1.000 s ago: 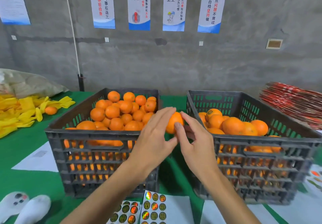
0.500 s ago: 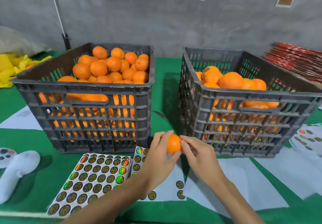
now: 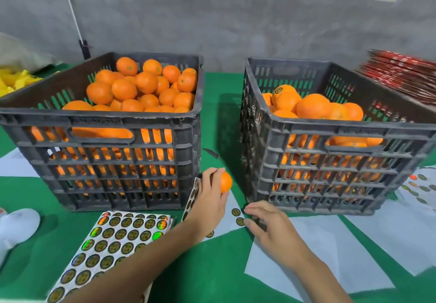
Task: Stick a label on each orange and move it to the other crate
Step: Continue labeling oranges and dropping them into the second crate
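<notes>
L hand (image 3: 210, 199): grips one orange (image 3: 226, 182), fingers curled round its left side, held up off the table betw the 2 crates, just in front of the gap
R hand (image 3: 266, 222): palm down, low over the nearly used-up sticker sheet (image 3: 224, 220); thumb + forefinger tips close together at a round label (image 3: 240, 221) near the sheet's right edge; can't tell if the label is pinched yet or only touched
Labels nearby: a 2nd round label (image 3: 236, 212) sits just above the first; a column of them runs along the sheet's left edge, partly hidden by the L hand
Full sheet (image 3: 113, 239): left of the L forearm, rows of dark round gold-printed stickers, some w/ holographic shine; front-left of the L crate
L crate (image 3: 103, 123): dark grey slotted plastic, heaped w/ oranges (image 3: 141, 85) above the rim, none showing labels from here
R crate (image 3: 330, 133): same type, filled lower; oranges (image 3: 313, 105) piled toward the front-left, one at the back of the pile w/ a round label on top
Table (image 3: 212, 267): green cloth; bare white backing sheets (image 3: 330, 243) lie under + right of the R hand
Far left: white plastic object (image 3: 16, 227) at the edge, yellow pieces (image 3: 14, 82) behind the L crate
Far right: stack of red flat items (image 3: 401, 76) behind the R crate; another part-used sticker sheet (image 3: 420, 184) at the frame edge
Back: grey concrete wall (image 3: 236, 19)
</notes>
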Available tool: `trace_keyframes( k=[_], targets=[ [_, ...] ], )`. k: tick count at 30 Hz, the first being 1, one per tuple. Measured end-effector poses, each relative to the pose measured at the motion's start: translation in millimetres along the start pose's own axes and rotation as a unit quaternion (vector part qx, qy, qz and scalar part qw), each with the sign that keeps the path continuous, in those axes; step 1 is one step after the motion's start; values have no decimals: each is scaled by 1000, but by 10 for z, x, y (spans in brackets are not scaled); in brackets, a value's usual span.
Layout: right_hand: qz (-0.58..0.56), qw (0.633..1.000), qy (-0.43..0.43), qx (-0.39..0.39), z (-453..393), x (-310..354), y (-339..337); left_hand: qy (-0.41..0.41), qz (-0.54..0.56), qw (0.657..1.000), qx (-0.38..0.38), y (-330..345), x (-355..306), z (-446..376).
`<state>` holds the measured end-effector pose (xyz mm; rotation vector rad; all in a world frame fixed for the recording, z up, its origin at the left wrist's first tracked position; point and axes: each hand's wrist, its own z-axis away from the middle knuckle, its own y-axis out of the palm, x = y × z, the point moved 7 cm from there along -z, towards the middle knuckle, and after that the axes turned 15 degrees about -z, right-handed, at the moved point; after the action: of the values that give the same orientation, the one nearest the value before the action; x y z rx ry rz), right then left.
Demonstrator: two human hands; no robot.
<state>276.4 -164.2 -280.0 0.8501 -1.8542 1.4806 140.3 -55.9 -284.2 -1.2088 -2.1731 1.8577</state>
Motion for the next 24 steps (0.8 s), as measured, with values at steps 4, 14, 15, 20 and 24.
trace_keyframes(
  k=[4, 14, 15, 20, 24],
  targets=[
    [55, 998, 24, 11, -60, 76, 105, 48, -51, 998, 8, 14, 11, -10],
    [122, 990, 67, 24, -124, 184, 219, 44, -24, 999, 6, 42, 35, -10],
    [123, 990, 64, 21, -126, 198, 216, 42, -25, 999, 8, 49, 44, -13],
    [159, 987, 20, 12, -115, 268, 213, 35, -27, 999, 13, 61, 60, -20],
    [212, 977, 2, 5, -129, 294, 238, 31, -24, 999, 17, 61, 65, -17]
  ],
)
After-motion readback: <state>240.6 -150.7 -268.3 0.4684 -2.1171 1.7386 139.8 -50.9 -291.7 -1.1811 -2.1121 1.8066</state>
